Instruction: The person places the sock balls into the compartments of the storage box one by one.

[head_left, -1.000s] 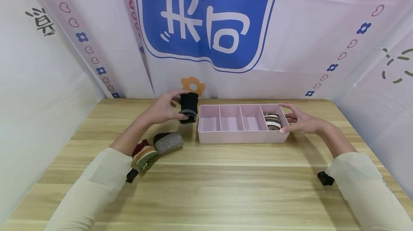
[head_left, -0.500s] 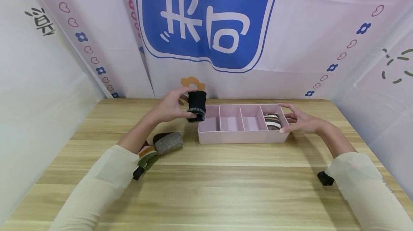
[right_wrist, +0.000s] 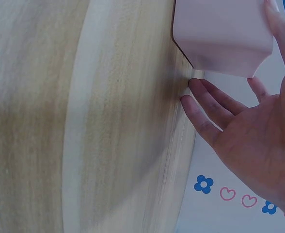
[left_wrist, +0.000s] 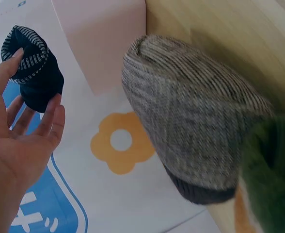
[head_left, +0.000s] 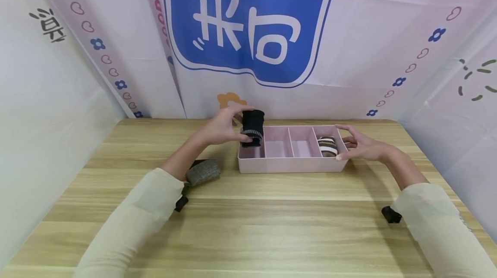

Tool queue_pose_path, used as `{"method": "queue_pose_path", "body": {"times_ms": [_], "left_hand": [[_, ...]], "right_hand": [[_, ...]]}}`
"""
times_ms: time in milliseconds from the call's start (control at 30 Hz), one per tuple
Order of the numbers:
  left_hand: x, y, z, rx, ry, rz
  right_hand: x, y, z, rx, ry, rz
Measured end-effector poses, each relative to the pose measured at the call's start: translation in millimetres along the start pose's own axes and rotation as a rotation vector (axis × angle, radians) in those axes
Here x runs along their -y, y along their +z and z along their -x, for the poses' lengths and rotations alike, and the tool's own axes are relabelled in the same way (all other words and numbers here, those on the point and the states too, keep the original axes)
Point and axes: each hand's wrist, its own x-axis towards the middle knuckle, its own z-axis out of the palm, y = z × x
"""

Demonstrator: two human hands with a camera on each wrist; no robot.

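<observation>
Against the pink box (head_left: 291, 165) the right hand (head_left: 363, 147) spreads; above it the left hand (head_left: 224, 127) pinches a black sock (head_left: 253, 122).

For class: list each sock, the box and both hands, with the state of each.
Box: upright, open-topped.
Black sock: rolled, held up.
Striped sock: rolled, in the box's rightmost compartment.
Grey sock: rolled, on the table.
Green sock: only partly visible.
Left hand: pinching the black sock.
Right hand: spread, touching the box's end.
</observation>
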Motion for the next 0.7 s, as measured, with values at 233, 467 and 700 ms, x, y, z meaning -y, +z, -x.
{"method": "queue_pose_path", "body": {"times_ms": [233, 467, 700], "left_hand": [[-5.8, 9.5, -7.4, 0.025, 0.008, 0.046], [-8.8, 18.6, -16.4, 0.036, 0.007, 0.085], [-13.0, 24.8, -26.4, 0.033, 0.027, 0.061]], "right_hand": [[-0.4, 0.4, -1.2, 0.006, -0.013, -0.004], [-0.4, 1.1, -1.6, 0.008, -0.025, -0.016], [0.3, 1.0, -1.2, 0.006, -0.026, -0.020]]}}
